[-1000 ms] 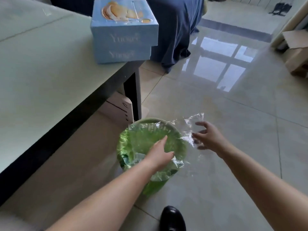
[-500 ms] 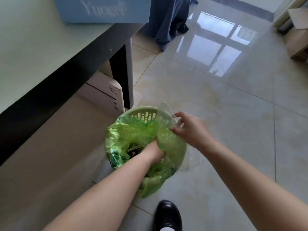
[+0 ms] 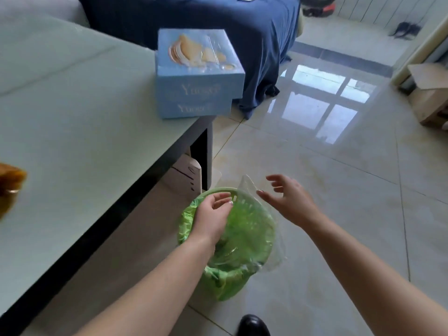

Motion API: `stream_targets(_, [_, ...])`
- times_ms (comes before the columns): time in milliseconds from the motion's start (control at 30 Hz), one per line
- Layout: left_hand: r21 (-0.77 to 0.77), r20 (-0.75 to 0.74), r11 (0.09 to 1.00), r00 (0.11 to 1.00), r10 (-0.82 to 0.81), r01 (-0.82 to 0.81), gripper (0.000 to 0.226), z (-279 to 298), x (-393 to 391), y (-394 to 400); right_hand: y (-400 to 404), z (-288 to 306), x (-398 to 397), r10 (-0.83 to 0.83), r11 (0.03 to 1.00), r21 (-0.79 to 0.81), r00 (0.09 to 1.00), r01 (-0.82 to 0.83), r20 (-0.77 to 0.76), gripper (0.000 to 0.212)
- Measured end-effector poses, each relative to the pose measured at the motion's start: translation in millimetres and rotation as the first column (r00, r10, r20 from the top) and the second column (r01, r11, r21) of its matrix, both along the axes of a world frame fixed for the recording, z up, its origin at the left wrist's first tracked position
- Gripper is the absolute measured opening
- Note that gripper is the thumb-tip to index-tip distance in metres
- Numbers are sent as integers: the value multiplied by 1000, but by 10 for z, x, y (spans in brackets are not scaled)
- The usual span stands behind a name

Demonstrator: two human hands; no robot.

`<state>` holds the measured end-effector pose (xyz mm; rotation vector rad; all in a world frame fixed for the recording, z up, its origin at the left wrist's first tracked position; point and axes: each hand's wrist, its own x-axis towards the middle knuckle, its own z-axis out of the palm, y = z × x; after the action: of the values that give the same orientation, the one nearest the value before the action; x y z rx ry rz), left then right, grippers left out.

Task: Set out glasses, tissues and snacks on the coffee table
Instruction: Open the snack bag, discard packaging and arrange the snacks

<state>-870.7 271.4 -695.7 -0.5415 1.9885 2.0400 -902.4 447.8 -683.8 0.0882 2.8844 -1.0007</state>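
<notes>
Two stacked pale blue boxes [image 3: 194,76] with a pastry picture sit at the corner of the pale green coffee table [image 3: 72,132]. A blurred orange-brown item [image 3: 9,183] lies at the table's left edge. On the floor beside the table stands a green bin [image 3: 232,282] lined with a green bag. Clear plastic wrapping [image 3: 252,241] lies crumpled across its mouth. My left hand [image 3: 213,214] hovers over the bin's rim, fingers loosely curled, holding nothing. My right hand [image 3: 288,202] is spread open just right of the wrapping's raised corner, one fingertip at its edge.
A dark blue cloth [image 3: 242,32] drapes furniture behind the table. An open cardboard box [image 3: 429,93] stands at the far right. A white object [image 3: 186,175] sits under the table by its black leg. My black shoe [image 3: 252,326] is near the bin on glossy tiles.
My left hand has come up out of the bin. My right hand has let go of the clear wrapping and spread open. The view has tilted up, showing the boxes again.
</notes>
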Motion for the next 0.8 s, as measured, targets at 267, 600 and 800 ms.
stream_targets(267, [122,-411,988,901,137,-95,15,1412,184,-280,-482,1276,-264,-88,701,-713,995,30,-44,50])
stream_targets(600, [-148,-388,965,910,143,-215,52,1962,-309,-532,-962,1647,-584,-15,543,-824,983,160,181,32])
stream_targets(800, [-99,-350,992,936,36,-75,46,1973,-254,-462,-955,1685,-435,-65,501,-850,986,164,152,22])
